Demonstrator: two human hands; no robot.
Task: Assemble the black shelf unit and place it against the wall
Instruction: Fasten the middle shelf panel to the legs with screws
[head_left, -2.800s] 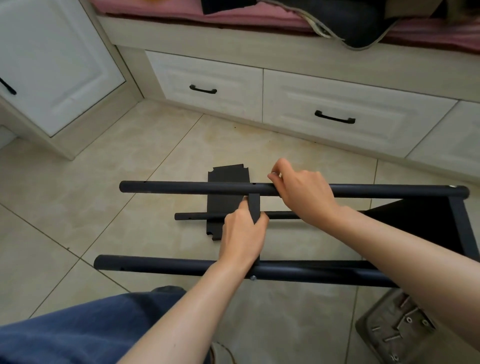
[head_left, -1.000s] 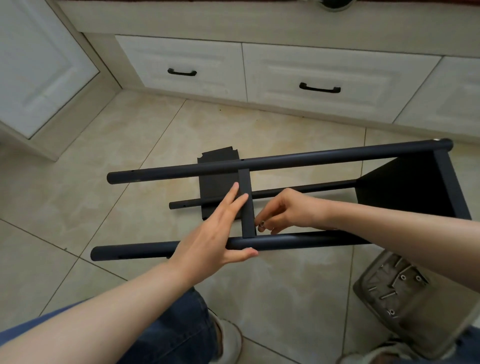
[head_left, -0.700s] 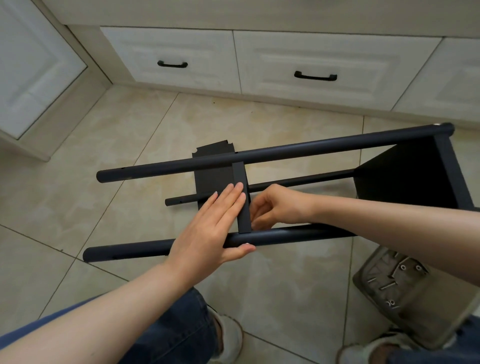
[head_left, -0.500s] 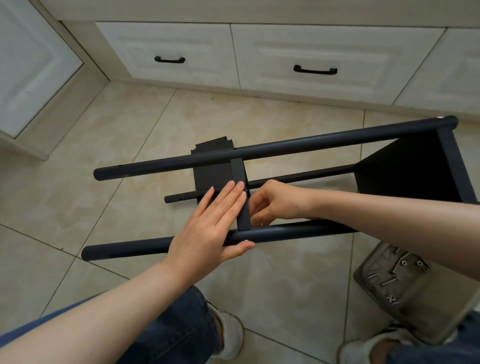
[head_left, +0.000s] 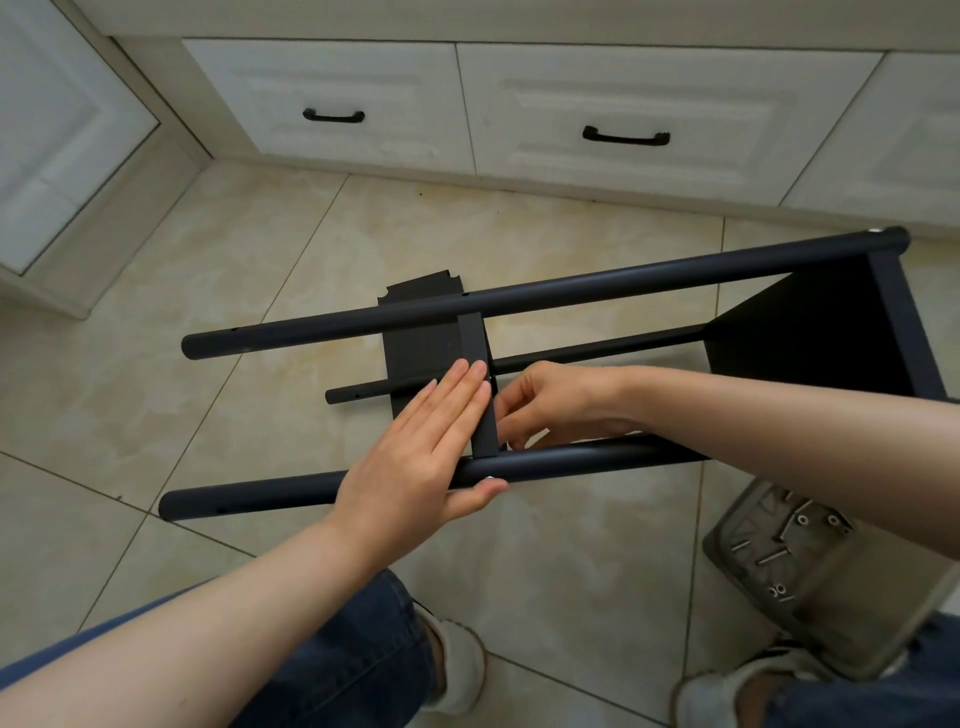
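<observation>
One shelf frame (head_left: 623, 281), long axis left-right

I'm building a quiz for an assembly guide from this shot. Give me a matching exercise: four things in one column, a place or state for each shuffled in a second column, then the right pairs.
Things
1. left hand
2. right hand
3. grey tray
4. black handle

Place or state
A. on the floor, holding loose screws
B. on a white drawer front
C. fingers straight, flat against the middle shelf panel
D. fingers curled, between the near tube and the far tube

Pairs: 1-C, 2-D, 3-A, 4-B
</observation>
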